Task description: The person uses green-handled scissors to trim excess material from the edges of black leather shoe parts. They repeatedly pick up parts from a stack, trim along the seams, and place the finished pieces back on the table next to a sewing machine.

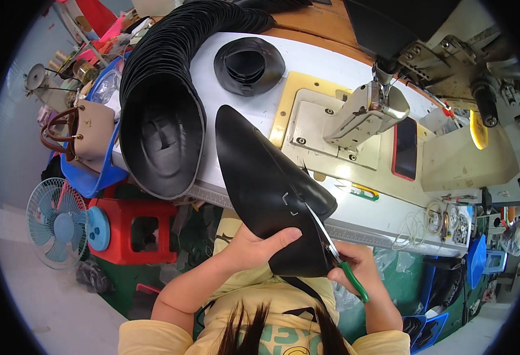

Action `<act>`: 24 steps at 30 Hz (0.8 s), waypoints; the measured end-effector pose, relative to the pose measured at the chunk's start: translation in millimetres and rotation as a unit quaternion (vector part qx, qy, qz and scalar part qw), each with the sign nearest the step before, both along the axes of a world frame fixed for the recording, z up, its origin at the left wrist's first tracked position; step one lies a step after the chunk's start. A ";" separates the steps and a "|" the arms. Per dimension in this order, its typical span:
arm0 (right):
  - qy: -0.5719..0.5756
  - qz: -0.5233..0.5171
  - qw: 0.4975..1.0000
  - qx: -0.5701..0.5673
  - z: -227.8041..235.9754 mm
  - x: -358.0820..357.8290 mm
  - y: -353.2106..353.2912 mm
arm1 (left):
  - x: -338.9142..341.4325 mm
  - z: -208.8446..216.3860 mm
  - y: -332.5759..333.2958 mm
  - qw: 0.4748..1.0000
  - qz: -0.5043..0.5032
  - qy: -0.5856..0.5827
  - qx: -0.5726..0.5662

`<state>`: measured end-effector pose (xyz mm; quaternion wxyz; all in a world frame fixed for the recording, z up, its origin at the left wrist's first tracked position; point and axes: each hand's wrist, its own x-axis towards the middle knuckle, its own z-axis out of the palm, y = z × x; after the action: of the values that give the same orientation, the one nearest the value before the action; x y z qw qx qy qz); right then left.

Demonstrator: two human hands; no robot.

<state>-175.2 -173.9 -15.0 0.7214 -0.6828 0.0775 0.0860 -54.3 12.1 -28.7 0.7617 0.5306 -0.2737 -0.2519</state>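
Note:
In front of my lap, my left hand (260, 245) grips the lower left edge of a black leather-like shoe upper piece (251, 171), thumb on top. The piece is curved, with a pointed upper end and a few small pale marks near its middle. My right hand (357, 266) is closed round green-handled scissors (353, 281) at the piece's lower right. Their blades reach up and left along a slit in the black material; I cannot tell whether they are fully closed. Part of the piece's underside is hidden.
A long row of nested black pieces (162, 136) curves along the table's left, beside a smaller black stack (248, 66). On the right stand a sewing machine (363, 115), a phone (405, 148) and yellow-green thread snips (363, 190). A red stool (135, 231) and fan (59, 228) are lower left.

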 end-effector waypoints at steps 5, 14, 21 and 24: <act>0.023 0.008 0.999 0.028 6.8 0.1 -1.8 | 0.0 1.0 2.1 1.000 -0.001 0.008 -0.002; 0.045 0.036 0.996 0.065 4.1 -2.0 0.1 | 1.6 1.2 5.5 0.999 -0.045 0.006 0.005; 0.018 -0.003 1.000 0.002 13.8 3.8 7.5 | 2.1 -8.1 9.5 0.998 -0.053 -0.016 0.024; -0.044 0.012 0.979 -0.197 3.8 2.4 -1.0 | -2.5 0.6 23.3 0.988 0.153 0.004 0.016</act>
<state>-172.8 -174.9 -11.2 0.5745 -0.8154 0.0530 0.0482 -56.8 35.5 -28.1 0.7836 0.5775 -0.1825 -0.1385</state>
